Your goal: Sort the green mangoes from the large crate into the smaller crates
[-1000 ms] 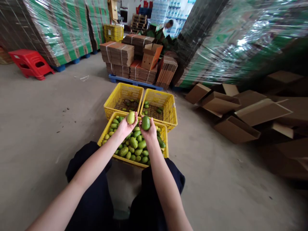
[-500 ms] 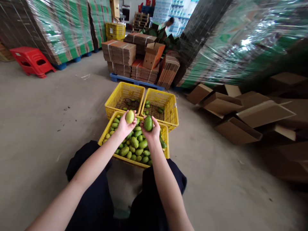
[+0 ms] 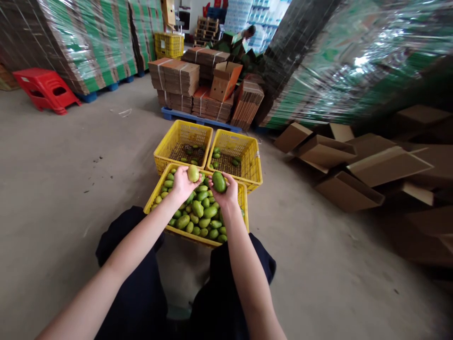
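Observation:
My left hand [image 3: 181, 185] is closed around a pale yellow-green mango [image 3: 193, 173]. In my right hand [image 3: 229, 192] lies a darker green mango [image 3: 219, 182], with the fingers curled about it. Both hands are held side by side above a yellow plastic crate [image 3: 247, 215], which is filled with green mangoes [image 3: 203, 213] of several shades. Behind it stand two more yellow crates: the left one [image 3: 161, 163] and the right one [image 3: 254, 165] each have a few green mangoes on their slatted floors. My hands and forearms hide part of the pile.
Flattened cartons [image 3: 177, 78] sit on a blue pallet [image 3: 177, 114] beyond the crates. Open cardboard boxes [image 3: 348, 191] lie to the right. A red stool [image 3: 46, 89] stands at left, near wrapped stacks [image 3: 92, 42]. A person [image 3: 247, 35] is in the background.
My right hand has shifted slightly right, and its mango has turned to lie more tilted. The left hand's mango has moved slightly down and right. Both mangoes stay held.

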`<action>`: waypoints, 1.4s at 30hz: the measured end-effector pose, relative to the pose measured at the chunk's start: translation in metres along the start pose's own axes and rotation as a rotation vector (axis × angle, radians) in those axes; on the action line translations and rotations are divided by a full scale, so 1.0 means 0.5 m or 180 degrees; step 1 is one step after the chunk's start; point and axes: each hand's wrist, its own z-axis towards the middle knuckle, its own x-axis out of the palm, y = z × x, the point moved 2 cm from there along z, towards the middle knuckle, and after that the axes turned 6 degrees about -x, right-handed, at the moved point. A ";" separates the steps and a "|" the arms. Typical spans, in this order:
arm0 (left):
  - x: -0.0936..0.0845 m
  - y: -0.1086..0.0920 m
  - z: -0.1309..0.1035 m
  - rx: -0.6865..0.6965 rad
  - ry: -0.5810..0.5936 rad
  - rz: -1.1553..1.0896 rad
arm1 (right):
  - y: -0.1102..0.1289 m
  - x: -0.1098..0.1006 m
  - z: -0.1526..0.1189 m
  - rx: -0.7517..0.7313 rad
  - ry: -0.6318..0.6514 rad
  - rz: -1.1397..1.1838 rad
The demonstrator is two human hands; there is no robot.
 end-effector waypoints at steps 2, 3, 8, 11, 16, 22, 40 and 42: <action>-0.001 -0.003 0.003 0.0126 -0.0199 0.0092 | 0.003 -0.003 -0.002 0.0167 0.0011 0.0165; -0.001 -0.003 0.003 0.0112 -0.0231 0.0173 | 0.003 -0.004 -0.004 0.0239 0.0020 0.0200; 0.000 -0.004 -0.013 0.0384 0.0104 0.0774 | 0.010 0.004 -0.014 -0.0215 0.0108 -0.0228; -0.002 -0.011 -0.032 0.1184 0.0327 0.1199 | 0.019 0.017 -0.031 -0.1020 0.0345 -0.0590; -0.001 -0.016 -0.052 0.1535 0.0526 0.1443 | 0.036 0.042 -0.085 -0.2439 0.0671 -0.1560; 0.005 -0.012 -0.056 0.1946 0.0812 0.1908 | 0.034 0.050 -0.098 -0.2470 0.0835 -0.1730; -0.023 -0.001 0.003 -0.0955 -0.0117 0.0750 | 0.023 -0.011 -0.028 0.0071 -0.0365 0.0141; -0.032 0.004 0.015 -0.0684 -0.0052 0.1075 | 0.024 -0.031 -0.022 0.0115 -0.0508 0.0077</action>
